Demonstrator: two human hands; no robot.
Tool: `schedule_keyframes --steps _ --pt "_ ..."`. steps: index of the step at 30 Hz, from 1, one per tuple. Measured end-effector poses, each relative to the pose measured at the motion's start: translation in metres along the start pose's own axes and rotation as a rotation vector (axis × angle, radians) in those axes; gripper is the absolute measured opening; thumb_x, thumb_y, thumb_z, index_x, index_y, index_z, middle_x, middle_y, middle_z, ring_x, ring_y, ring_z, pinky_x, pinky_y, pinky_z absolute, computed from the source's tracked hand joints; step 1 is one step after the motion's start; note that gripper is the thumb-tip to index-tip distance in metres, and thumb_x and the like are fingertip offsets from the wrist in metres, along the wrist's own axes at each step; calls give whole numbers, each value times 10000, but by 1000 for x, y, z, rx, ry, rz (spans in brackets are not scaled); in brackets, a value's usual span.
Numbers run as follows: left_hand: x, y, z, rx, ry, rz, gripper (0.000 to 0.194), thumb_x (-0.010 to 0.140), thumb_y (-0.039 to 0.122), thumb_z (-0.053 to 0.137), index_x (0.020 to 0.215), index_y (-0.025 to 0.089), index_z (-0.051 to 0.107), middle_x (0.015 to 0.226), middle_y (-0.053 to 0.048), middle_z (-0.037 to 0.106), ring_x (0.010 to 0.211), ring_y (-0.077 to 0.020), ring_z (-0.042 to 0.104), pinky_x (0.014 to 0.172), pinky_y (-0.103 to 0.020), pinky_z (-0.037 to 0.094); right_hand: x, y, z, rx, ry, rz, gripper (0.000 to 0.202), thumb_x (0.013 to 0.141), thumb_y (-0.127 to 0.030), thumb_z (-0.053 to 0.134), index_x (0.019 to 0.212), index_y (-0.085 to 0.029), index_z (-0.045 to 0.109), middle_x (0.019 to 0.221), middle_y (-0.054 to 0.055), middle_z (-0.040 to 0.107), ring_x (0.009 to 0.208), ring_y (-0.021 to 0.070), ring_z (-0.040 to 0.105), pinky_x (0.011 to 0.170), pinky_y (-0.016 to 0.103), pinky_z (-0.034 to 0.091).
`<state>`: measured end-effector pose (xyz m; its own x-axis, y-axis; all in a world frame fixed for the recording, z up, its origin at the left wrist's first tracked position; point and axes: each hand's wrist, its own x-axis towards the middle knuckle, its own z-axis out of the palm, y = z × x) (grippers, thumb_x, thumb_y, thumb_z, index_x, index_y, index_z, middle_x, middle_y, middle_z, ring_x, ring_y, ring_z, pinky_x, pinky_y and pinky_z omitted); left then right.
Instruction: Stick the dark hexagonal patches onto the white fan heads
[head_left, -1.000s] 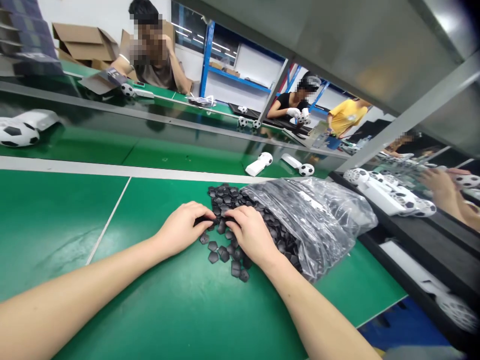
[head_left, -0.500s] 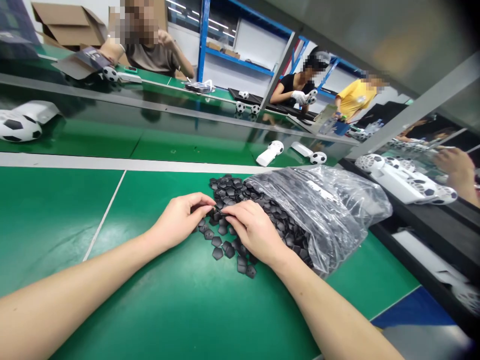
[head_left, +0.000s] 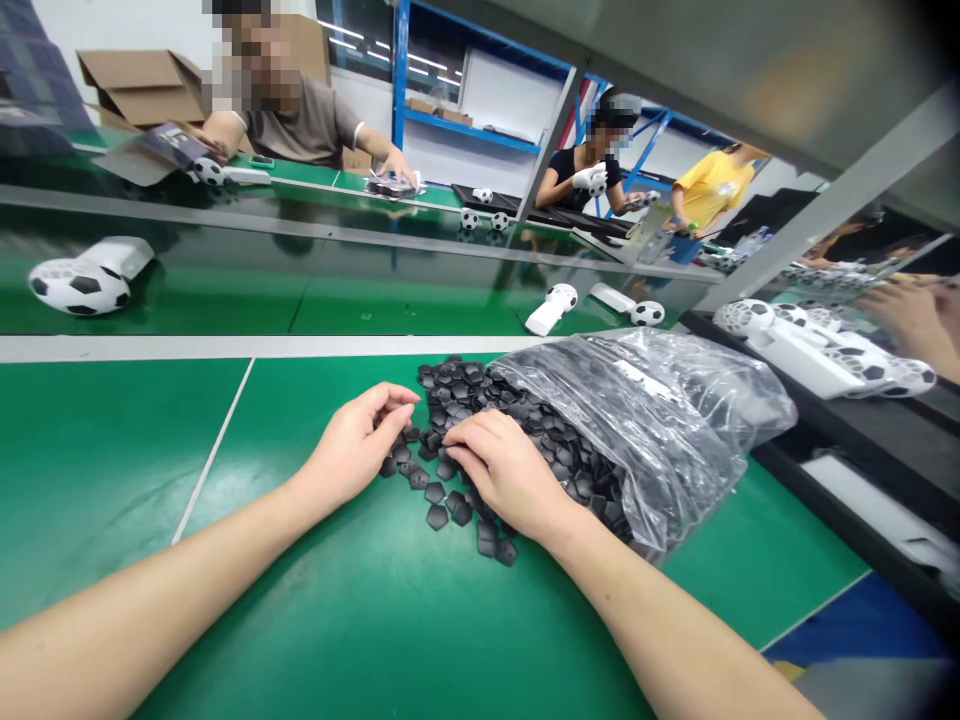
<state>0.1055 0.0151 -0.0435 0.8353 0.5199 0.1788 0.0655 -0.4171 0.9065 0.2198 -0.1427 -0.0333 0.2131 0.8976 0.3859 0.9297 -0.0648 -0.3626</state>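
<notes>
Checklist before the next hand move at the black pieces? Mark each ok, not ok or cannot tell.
1. Left hand and right hand apart: ok, gap between them.
2. Right hand at the black pieces: ok, over the front of the pile.
3. Piece gripped in either hand: cannot tell, fingers hide it.
4. Plastic bag open toward the hands: ok, pieces show at its mouth.
5. All pieces inside the bag: not ok, many lie loose on the green table.
6. Hands clear of the white ball-ended unit beyond the bag: ok.
</notes>
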Motion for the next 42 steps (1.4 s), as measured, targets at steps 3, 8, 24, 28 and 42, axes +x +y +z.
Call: schedule_keyframes --steps 3,8,24,28,42 --pt "1 -3 1 -10 19 20 231 812 342 477 950 179 563 866 -22 608 805 -159 567 743 -299 454 0 0 2 13 22 -14 147 901 -148 475 995 -179 585 908 48 617 863 190 519 788 346 413" --pt "2 -5 2 46 35 30 221 804 325 476 945 181 570 875 -27 578 789 -161 552 724 -318 455 0 -2 2 46 28 -13 116 890 -131 490 942 -175 584 901 34 627 850 184 526 784 340 413" --pt "-21 -4 -22 571 -161 198 243 826 322 552 1051 301 642 931 -32 557 902 -207 475 812 -375 409 0 -8 2 9 -89 17 114 857 -128 551 942 -182 604 926 28 615 874 183 509 786 331 417" --pt "-22 0 -23 618 -207 188 215 830 279 549 1017 307 651 952 -28 563 914 -214 471 804 -375 401 -2 -6 2 -7 -86 38 146 856 -126 550 971 -188 614 946 36 610 889 190 507 793 338 427" --pt "-21 -11 -26 412 -58 143 154 755 148 503 771 218 639 849 -19 597 878 -194 534 811 -370 427 -2 -5 1 -10 -56 24 122 876 -166 528 958 -186 616 943 46 596 893 191 500 804 354 444"
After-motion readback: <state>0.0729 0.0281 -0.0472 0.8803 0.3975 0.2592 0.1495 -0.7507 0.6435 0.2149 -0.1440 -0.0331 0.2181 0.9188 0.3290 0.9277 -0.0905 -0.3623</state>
